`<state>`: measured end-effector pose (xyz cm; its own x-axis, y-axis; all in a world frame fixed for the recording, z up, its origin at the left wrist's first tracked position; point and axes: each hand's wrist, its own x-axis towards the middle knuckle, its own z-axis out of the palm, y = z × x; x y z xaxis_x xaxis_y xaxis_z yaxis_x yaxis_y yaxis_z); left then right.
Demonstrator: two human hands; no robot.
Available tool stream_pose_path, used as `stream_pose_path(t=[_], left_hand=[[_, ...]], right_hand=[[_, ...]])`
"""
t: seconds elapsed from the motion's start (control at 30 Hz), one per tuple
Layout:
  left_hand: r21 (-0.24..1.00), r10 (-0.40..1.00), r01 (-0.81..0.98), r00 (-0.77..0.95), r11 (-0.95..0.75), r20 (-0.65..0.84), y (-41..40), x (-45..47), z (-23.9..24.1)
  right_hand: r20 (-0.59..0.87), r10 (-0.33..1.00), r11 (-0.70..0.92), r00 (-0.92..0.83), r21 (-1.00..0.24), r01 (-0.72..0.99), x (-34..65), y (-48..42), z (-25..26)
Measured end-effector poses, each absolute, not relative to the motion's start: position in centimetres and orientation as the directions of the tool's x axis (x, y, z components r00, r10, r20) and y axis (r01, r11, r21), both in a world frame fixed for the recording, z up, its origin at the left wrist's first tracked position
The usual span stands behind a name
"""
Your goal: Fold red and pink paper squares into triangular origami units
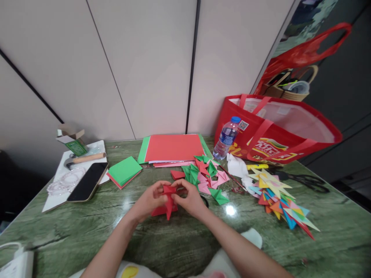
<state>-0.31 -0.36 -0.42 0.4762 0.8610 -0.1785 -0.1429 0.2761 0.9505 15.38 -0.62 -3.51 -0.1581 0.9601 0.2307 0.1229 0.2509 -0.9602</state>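
Note:
Between both hands is a red folded paper piece (169, 204), its pointed end hanging down toward me. My left hand (153, 199) pinches its left side with thumb and fingers. On the other side my right hand (188, 196) is closed on the paper's right edge, fingertips near the top. Some red paper shows below and behind the left thumb; whether it is one piece with the held paper I cannot tell. Just beyond the right hand lies a heap of folded green, red and pink paper pieces (191, 173).
Left are a stack of green and red paper squares (125, 171), a phone (88, 181), a hammer (87, 158) and a small box (72, 142). Coloured sheets (174, 148) lie behind. Right stand a water bottle (227, 138), a red bag (278, 131), scissors (307, 180) and multicoloured folded paper (284, 200).

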Motion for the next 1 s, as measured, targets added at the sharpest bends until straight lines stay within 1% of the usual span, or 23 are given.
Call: stream_pose_path(t=[0.1, 0.17, 0.23, 0.3, 0.47, 0.6, 0.73, 0.83, 1.0], left_hand=[[0.944, 0.881, -0.155, 0.427, 0.292, -0.203, -0.4, -0.2, -0.3], [0.915, 0.885, -0.214, 0.401, 0.342, -0.237, -0.3, -0.2, -0.2], [0.883, 0.871, -0.275, 0.427, 0.381, -0.243, -0.3, -0.2, -0.1], [0.873, 0.859, -0.296, 0.46, 0.387, -0.225, -0.3, -0.2, -0.1], [0.909, 0.86, -0.232, 0.464, 0.347, -0.21, -0.7, -0.1, -0.2], [0.95, 0.872, -0.141, 0.451, 0.279, -0.189, -0.8, 0.1, -0.2], [0.991, 0.928, -0.024, 0.353, 0.132, -0.115, -0.5, 0.2, -0.4], [0.998, 0.954, 0.042, 0.295, 0.044, -0.054, -0.3, 0.1, -0.5], [0.994, 0.961, 0.102, 0.269, 0.038, -0.064, -0.2, -0.2, -0.3]], right_hand=[[0.227, 0.958, 0.243, -0.177, -0.967, 0.074, 15.5, -0.6, -3.3], [0.245, 0.948, 0.259, -0.204, -0.965, 0.046, 15.5, -0.6, -3.1], [0.276, 0.933, 0.291, -0.23, -0.956, 0.032, 15.6, -0.7, -2.9], [0.31, 0.916, 0.325, -0.253, -0.946, 0.016, 15.7, -0.8, -2.7], [0.371, 0.898, 0.375, -0.235, -0.926, -0.03, 15.8, -0.8, -2.5], [0.372, 0.901, 0.372, -0.223, -0.927, -0.047, 15.8, -0.7, -2.7], [0.343, 0.915, 0.331, -0.212, -0.939, -0.091, 15.9, -0.4, -3.0], [0.288, 0.931, 0.269, -0.223, -0.957, -0.112, 15.9, -0.2, -3.2], [0.131, 0.967, 0.079, -0.219, -0.97, -0.23, 15.8, 0.0, -3.6]])
